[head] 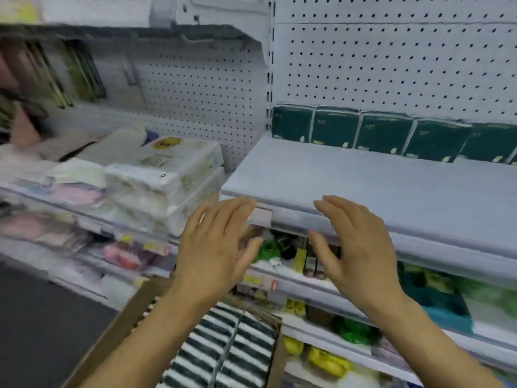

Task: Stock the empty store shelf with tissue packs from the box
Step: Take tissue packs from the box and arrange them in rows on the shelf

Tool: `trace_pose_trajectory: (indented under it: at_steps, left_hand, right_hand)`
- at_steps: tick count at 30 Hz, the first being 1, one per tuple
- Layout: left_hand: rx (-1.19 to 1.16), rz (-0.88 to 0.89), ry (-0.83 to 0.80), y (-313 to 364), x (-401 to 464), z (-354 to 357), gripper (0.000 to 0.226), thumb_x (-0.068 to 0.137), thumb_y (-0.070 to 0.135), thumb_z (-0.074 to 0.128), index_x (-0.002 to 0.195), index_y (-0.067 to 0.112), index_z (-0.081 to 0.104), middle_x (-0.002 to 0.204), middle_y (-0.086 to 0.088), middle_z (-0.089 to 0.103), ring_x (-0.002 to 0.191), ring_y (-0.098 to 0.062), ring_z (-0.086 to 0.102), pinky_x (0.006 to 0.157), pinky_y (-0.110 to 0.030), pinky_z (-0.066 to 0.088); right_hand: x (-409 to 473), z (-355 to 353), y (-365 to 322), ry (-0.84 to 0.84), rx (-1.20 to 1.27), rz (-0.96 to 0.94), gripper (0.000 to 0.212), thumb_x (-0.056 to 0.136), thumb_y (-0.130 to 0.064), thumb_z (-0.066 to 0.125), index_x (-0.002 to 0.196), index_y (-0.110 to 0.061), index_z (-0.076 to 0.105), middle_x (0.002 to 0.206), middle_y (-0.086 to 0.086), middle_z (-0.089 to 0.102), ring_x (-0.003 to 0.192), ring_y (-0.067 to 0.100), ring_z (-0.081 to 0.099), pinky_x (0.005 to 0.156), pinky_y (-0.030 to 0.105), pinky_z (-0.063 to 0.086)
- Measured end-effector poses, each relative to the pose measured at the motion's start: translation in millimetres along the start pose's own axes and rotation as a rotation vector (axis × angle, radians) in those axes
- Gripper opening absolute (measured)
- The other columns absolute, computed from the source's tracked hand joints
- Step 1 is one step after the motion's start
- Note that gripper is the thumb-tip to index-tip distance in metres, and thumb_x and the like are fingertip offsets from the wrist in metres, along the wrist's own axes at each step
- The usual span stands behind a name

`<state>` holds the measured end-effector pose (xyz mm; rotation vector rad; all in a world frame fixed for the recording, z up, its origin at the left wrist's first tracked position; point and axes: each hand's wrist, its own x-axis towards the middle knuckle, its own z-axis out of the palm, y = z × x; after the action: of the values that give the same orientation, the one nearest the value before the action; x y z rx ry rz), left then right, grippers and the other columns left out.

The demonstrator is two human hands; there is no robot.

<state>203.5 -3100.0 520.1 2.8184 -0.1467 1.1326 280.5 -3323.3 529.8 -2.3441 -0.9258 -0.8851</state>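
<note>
Several dark green tissue packs [386,133] stand in a row at the back of the white shelf [349,186], against the pegboard. The front of that shelf is bare. My left hand [215,247] and my right hand [355,245] hover side by side in front of the shelf's edge, palms facing each other, fingers straight and holding nothing. Below my arms is the brown cardboard box [131,312], filled with rows of green-and-white tissue packs [235,345] seen edge on.
White wrapped tissue bundles [167,175] are stacked on the neighbouring shelf to the left. Lower shelves [307,278] hold small green, yellow and pink goods. Dark floor [42,317] lies at the lower left. The picture is blurred from motion.
</note>
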Motion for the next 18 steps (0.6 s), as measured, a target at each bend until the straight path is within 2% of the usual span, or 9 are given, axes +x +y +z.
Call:
trace_pose_trajectory:
  at_steps: [4, 7, 12, 15, 18]
  left_hand:
    - [0.062, -0.163, -0.191, -37, -80, -31, 0.056, 0.096, 0.049, 0.047, 0.141, 0.016, 0.049, 0.137, -0.001, 0.056, 0.125, -0.020, 0.051, 0.109, -0.040, 0.034]
    - [0.019, -0.365, -0.326, -65, -137, -40, 0.060, 0.096, 0.052, 0.044, 0.147, 0.020, 0.040, 0.142, 0.001, 0.050, 0.128, -0.019, 0.048, 0.110, -0.041, 0.037]
    - [-0.185, -0.789, -0.408, -90, -218, -37, 0.065, 0.097, 0.047, 0.050, 0.153, 0.025, 0.023, 0.154, 0.004, 0.033, 0.127, -0.020, 0.050, 0.097, -0.033, 0.044]
    - [-0.222, -0.958, -0.504, -97, -263, -14, 0.067, 0.098, 0.047, 0.050, 0.154, 0.024, 0.023, 0.155, -0.001, 0.033, 0.131, -0.020, 0.047, 0.096, -0.037, 0.048]
    - [-0.213, -1.140, -0.641, -104, -305, 6, 0.064, 0.098, 0.043, 0.053, 0.152, 0.018, 0.029, 0.151, -0.005, 0.039, 0.117, -0.020, 0.056, 0.090, -0.036, 0.050]
  right_hand:
    - [-41, 38, -55, -0.107, 0.109, -0.039, 0.041, 0.094, -0.038, 0.053, 0.127, -0.015, 0.058, 0.126, 0.005, 0.059, 0.112, 0.027, 0.056, 0.087, 0.041, 0.046]
    - [-69, 78, -84, -0.264, 0.191, -0.015, 0.042, 0.095, -0.041, 0.045, 0.126, -0.016, 0.059, 0.125, 0.003, 0.060, 0.111, 0.025, 0.056, 0.086, 0.042, 0.050]
    - [-115, 147, -107, -0.597, 0.228, -0.005, 0.035, 0.096, -0.044, 0.044, 0.123, -0.027, 0.058, 0.120, -0.007, 0.060, 0.108, 0.018, 0.059, 0.075, 0.036, 0.054]
    - [-137, 183, -110, -0.759, 0.224, -0.035, 0.028, 0.095, -0.039, 0.054, 0.118, -0.026, 0.062, 0.115, -0.006, 0.063, 0.105, 0.018, 0.061, 0.074, 0.035, 0.054]
    - [-157, 213, -113, -0.953, 0.223, -0.067, 0.028, 0.098, -0.035, 0.051, 0.122, -0.024, 0.060, 0.117, -0.004, 0.061, 0.108, 0.019, 0.058, 0.076, 0.035, 0.052]
